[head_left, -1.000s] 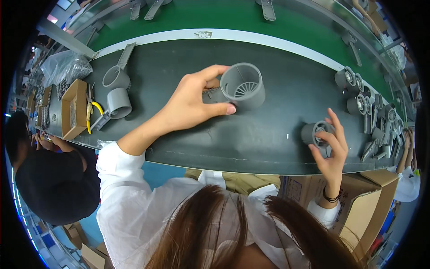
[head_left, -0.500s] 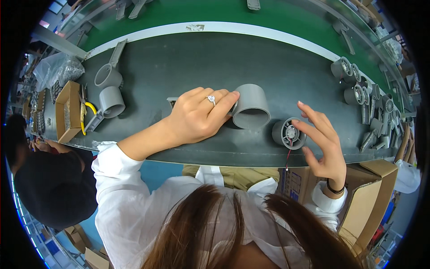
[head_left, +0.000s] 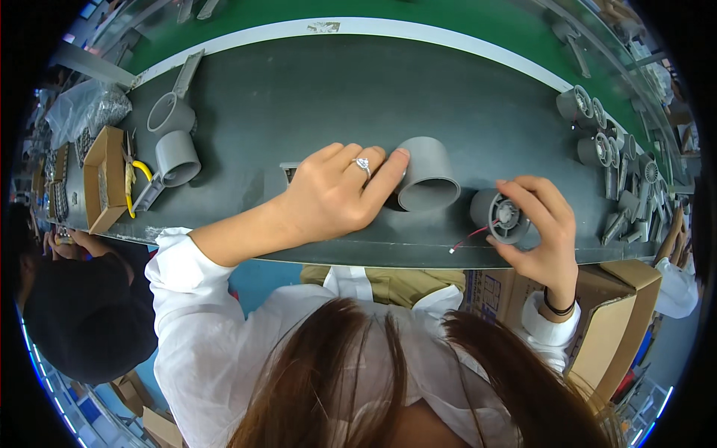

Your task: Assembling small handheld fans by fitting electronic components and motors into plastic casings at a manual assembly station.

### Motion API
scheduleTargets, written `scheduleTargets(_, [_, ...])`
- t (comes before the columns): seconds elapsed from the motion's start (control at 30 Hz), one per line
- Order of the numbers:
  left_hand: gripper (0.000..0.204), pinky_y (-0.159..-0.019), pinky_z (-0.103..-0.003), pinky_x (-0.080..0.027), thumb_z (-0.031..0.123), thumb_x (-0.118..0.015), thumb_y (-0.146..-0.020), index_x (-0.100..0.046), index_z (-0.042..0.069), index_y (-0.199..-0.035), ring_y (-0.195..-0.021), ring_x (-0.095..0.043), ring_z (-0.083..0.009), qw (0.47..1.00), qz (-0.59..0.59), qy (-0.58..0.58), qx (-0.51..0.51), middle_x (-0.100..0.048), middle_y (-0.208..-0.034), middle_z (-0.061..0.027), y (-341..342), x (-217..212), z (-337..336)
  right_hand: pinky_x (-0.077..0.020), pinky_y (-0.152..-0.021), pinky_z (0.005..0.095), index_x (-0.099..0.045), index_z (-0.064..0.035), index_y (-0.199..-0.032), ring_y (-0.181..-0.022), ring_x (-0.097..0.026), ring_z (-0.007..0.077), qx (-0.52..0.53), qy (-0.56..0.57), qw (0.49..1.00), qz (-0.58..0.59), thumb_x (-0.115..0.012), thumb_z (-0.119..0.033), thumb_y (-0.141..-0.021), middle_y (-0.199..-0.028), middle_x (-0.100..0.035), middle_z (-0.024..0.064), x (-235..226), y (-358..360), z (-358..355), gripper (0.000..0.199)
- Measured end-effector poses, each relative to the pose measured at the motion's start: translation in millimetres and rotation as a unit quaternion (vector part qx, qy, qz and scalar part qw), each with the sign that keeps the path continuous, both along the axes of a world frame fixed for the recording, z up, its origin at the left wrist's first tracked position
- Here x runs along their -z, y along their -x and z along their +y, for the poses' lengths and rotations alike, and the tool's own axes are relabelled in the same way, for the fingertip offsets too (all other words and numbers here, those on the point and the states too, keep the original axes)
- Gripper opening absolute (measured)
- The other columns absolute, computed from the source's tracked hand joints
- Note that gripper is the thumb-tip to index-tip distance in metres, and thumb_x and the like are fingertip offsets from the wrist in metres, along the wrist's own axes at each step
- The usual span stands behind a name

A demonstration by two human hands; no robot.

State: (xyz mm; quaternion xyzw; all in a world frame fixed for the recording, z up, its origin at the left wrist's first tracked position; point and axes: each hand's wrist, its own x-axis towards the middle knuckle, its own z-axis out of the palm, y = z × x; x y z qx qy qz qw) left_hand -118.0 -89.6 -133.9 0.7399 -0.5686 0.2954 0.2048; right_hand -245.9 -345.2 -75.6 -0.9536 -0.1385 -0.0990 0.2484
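My left hand [head_left: 332, 187] is wrapped round the handle of a grey plastic fan housing [head_left: 429, 170]. The housing's wide round barrel sticks out beyond my thumb and fingertips, its opening facing me. Most of the handle is hidden under my palm; only its end shows at the left. To the right, my right hand [head_left: 544, 228] grips a small grey round fan unit [head_left: 487, 209] between thumb and fingers. Its hub and blades face me, and a thin red wire [head_left: 470, 237] with a white plug trails from it to the left.
Two more grey housings with handles [head_left: 178, 158] lie at the left, beside yellow-handled pliers [head_left: 140, 170] and an open cardboard box [head_left: 91, 187]. Several grey fan parts [head_left: 595, 149] cluster on the right. A large carton [head_left: 605, 328] stands below the bench's right edge; a person in a black cap [head_left: 82, 313] is at left.
My right hand has closed on the fan unit and shifted it slightly right. The wire has swung from hanging down to pointing left. My left hand keeps its hold on the housing.
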Motion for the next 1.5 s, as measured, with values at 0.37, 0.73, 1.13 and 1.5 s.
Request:
scheduleTargets(0.37, [0.064,-0.046,-0.033,-0.044,0.006,-0.062,-0.066,-0.056,0.024,-0.127,-0.049,-0.056,-0.0225,0.972,0.200,-0.123,-0.001,-0.054,-0.063,-0.0110,6.2,-15.6,-2.4,-0.0383,-0.048,0.0274,-0.068,-0.0027,-0.100,-0.063,-0.051,0.0189,-0.034,-0.058,0.993,-0.102,-0.070,-0.004,-0.045,-0.092,-0.059,0.0119,-4.9,6.4,20.4,0.055])
scheduleTargets(0.73, [0.062,-0.044,-0.037,-0.044,0.010,-0.067,-0.069,-0.050,0.014,-0.129,-0.048,-0.058,-0.0297,0.938,0.271,-0.216,-0.001,-0.058,-0.058,-0.0130,3.2,-27.0,-4.5,-0.0461,-0.057,0.0289,-0.066,0.0001,-0.101,-0.068,-0.056,0.0226,-0.038,-0.062,0.994,-0.085,-0.072,-0.005,-0.049,-0.092,-0.060,0.0143,-4.4,18.4,23.5,0.052])
scheduleTargets(1.13, [0.039,-0.047,-0.041,-0.043,0.028,-0.073,-0.075,-0.056,-0.004,-0.090,-0.052,-0.058,-0.0353,0.908,0.353,-0.227,-0.013,-0.057,-0.055,-0.0169,3.2,-30.2,-7.0,-0.0499,-0.064,0.0291,-0.065,0.0035,-0.106,-0.078,-0.061,0.0253,0.051,0.098,0.971,-0.213,-0.066,0.006,-0.043,-0.096,-0.061,0.0169,-22.1,-7.1,40.2,0.063])
scheduleTargets(1.5, [0.041,-0.053,-0.041,-0.045,0.031,-0.078,-0.069,-0.059,-0.002,-0.083,-0.060,-0.060,-0.0344,0.913,0.370,-0.169,0.005,-0.058,-0.061,-0.0159,-1.4,-20.8,0.9,-0.0484,-0.056,0.0245,-0.067,-0.0023,-0.104,-0.074,-0.060,0.0212,-0.038,0.189,0.938,-0.289,-0.075,0.004,-0.049,-0.100,-0.063,0.0146,0.8,-29.9,37.1,0.057])
